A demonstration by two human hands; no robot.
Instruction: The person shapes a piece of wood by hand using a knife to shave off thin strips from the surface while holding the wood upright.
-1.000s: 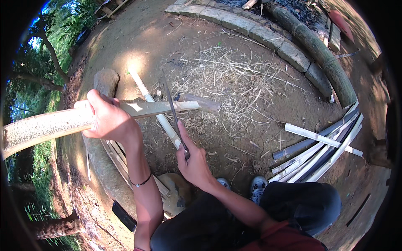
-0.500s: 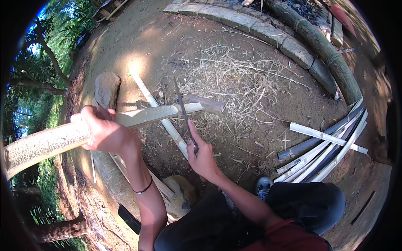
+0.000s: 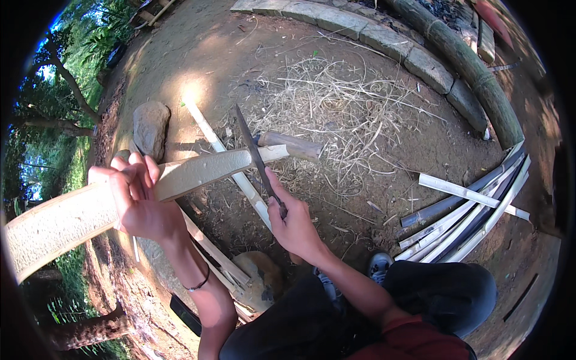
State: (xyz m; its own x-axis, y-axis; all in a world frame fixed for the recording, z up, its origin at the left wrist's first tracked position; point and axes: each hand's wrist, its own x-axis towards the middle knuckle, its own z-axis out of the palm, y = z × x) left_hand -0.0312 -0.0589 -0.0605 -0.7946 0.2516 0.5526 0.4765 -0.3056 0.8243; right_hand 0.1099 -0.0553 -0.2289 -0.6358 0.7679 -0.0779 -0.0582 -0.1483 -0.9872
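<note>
A long split bamboo strip (image 3: pixel 204 170), pale inner face up, runs from the left rim toward the middle. My left hand (image 3: pixel 144 207) is curled round it, with the fingertips showing over its far edge. My right hand (image 3: pixel 295 227) grips the handle of a dark-bladed knife (image 3: pixel 247 135). The blade points away from me and crosses the strip near its narrow right end. That end lies at a short round piece of wood (image 3: pixel 303 148) on the ground. Beneath the held strip, another pale strip (image 3: pixel 207 129) lies slantwise on the soil.
Thin curled shavings (image 3: pixel 342 114) are heaped beyond my hands. Several bamboo strips (image 3: pixel 444 207) lie bundled at the right. A stone border (image 3: pixel 384 45) and a thick bamboo pole (image 3: pixel 465 66) curve along the far right. A rock (image 3: pixel 151 129) stands at the left, near more strips (image 3: pixel 213 249).
My left hand has shifted slightly down and left, its fingers looser round the strip. The knife tip has swung left, and the blade crosses slightly farther left on the strip.
</note>
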